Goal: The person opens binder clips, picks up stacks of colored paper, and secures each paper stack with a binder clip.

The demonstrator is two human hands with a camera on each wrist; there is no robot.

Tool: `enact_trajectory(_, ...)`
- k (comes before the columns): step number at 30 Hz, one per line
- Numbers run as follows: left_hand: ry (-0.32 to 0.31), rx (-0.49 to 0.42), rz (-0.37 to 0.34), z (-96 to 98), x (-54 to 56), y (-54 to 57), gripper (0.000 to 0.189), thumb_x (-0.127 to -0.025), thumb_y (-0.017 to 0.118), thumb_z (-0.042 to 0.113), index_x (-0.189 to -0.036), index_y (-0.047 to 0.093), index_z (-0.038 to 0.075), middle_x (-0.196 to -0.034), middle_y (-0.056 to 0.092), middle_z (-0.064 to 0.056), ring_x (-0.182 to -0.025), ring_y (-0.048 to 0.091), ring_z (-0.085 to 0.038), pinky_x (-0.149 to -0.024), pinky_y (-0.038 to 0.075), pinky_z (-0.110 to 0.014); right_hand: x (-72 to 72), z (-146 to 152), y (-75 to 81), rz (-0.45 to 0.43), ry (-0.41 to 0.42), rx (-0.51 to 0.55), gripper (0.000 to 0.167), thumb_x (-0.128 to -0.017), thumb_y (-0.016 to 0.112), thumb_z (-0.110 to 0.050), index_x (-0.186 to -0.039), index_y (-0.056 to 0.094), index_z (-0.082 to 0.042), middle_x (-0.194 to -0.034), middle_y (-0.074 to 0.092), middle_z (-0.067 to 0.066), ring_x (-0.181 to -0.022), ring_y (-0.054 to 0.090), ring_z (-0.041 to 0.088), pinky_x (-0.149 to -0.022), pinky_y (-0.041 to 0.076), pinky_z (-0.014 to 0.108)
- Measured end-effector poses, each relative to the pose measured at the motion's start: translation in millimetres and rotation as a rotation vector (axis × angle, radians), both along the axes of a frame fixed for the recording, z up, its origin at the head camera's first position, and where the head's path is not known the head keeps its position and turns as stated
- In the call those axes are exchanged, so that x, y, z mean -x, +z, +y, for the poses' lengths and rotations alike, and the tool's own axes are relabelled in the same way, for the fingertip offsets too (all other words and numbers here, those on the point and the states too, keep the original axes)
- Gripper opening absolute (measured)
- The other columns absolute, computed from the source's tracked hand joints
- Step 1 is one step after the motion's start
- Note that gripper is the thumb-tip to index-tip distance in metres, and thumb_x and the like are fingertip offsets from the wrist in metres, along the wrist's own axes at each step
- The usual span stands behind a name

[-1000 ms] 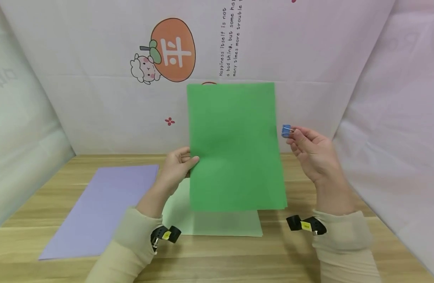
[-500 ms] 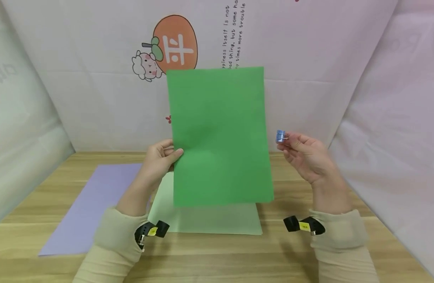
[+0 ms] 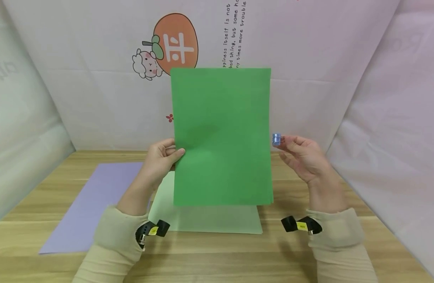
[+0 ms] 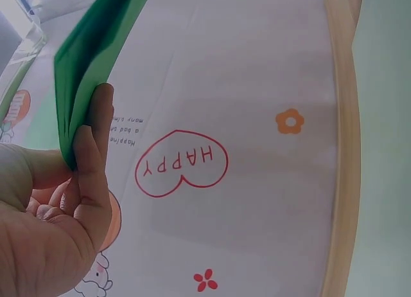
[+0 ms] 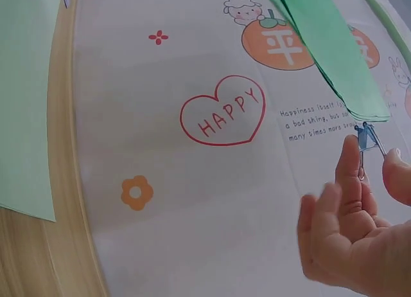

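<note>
A few green paper sheets stand upright together above the table. My left hand pinches their left edge, thumb in front and fingers behind; the left wrist view shows the green sheets between thumb and fingers. At their right edge, about mid-height, my right hand holds a blue binder clip by its wire handles. In the right wrist view the binder clip faces the sheets' edge, its handles between thumb and fingers. Whether it touches the paper I cannot tell.
Pale green paper lies on the wooden table below the held sheets. Purple paper lies to the left. A printed white cloth hangs behind, and white cloth walls stand on both sides.
The green sheets and left hand moved left and up, then slightly back right. My right hand brought the binder clip left and a little down, closer to the sheets' right edge.
</note>
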State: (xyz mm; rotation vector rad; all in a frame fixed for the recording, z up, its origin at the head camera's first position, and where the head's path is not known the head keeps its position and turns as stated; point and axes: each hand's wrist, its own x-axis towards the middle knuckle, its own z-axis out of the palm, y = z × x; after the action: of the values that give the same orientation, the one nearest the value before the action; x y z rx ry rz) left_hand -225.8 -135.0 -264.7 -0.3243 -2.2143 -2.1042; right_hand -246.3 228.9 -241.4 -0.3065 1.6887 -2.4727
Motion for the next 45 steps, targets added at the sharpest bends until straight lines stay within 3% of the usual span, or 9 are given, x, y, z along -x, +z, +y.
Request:
enact_trajectory(15, 0.000, 0.013, 0.001, 2.9, 2.7, -3.7, 0.036, -0.101, 0.054, 0.002, -0.136, 0.054, -0.005, -0.097, 0.077, 0.000, -0.073, 0.072, -0.004, -0.070, 0.059, -0.023, 2.2, -2, -2.7, -0.001, 0.004, -0.072, 0.014, -0.093, 0.067, -0.020, -0.083, 0.073, -0.014, -0.093, 0.071, -0.007, -0.099, 0.060, 0.010, -0.089, 0.049, 0.025)
enact_trajectory(19, -0.001, 0.015, 0.000, 4.7, 2.9, -3.8, 0.036, -0.101, 0.054, 0.002, -0.136, 0.054, -0.005, -0.093, 0.077, 0.003, -0.072, 0.071, -0.004, -0.069, 0.059, -0.023, 2.2, -3, -2.1, -0.001, 0.017, -0.071, 0.014, -0.094, 0.065, -0.020, -0.084, 0.073, -0.013, -0.093, 0.070, -0.006, -0.099, 0.060, 0.010, -0.089, 0.051, 0.024)
enact_trajectory(25, -0.009, 0.008, 0.007, 7.6, 2.9, -4.6, 0.035, -0.100, 0.054, 0.001, -0.135, 0.055, -0.006, -0.087, 0.075, 0.009, -0.071, 0.070, -0.003, -0.067, 0.058, -0.021, 0.8, -9, -0.1, 0.000, 0.041, -0.088, 0.016, -0.095, 0.064, -0.020, -0.081, 0.070, -0.015, -0.091, 0.072, -0.008, -0.100, 0.061, 0.009, -0.108, 0.034, 0.035)
enact_trajectory(28, -0.019, 0.009, 0.016, 8.0, 2.8, -5.3, 0.034, -0.100, 0.055, 0.001, -0.133, 0.055, -0.008, -0.085, 0.074, 0.011, -0.071, 0.070, -0.003, -0.068, 0.058, -0.022, -0.8, -10, 0.6, 0.003, 0.039, -0.093, 0.017, -0.095, 0.063, -0.022, -0.080, 0.069, -0.015, -0.091, 0.071, -0.008, -0.101, 0.060, 0.009, -0.111, 0.028, 0.040)
enact_trajectory(38, -0.001, -0.033, 0.034, 11.9, 2.4, -8.3, 0.028, -0.099, 0.058, 0.001, -0.124, 0.057, -0.010, -0.082, 0.074, 0.013, -0.069, 0.069, -0.004, -0.067, 0.058, -0.022, -3.4, -10, 1.3, 0.035, 0.057, -0.054, 0.016, -0.096, 0.061, -0.021, -0.084, 0.069, -0.014, -0.093, 0.072, -0.007, -0.101, 0.060, 0.008, -0.090, 0.050, 0.025)
enact_trajectory(45, 0.082, -0.099, 0.042, 21.5, 3.9, -12.1, 0.024, -0.099, 0.058, 0.004, -0.119, 0.059, -0.010, -0.075, 0.072, 0.013, -0.065, 0.068, -0.004, -0.065, 0.057, -0.020, -5.3, -12, 2.3, 0.021, 0.052, 0.004, 0.015, -0.097, 0.061, -0.021, -0.088, 0.071, -0.013, -0.093, 0.071, -0.004, -0.101, 0.058, 0.010, -0.087, 0.050, 0.024)
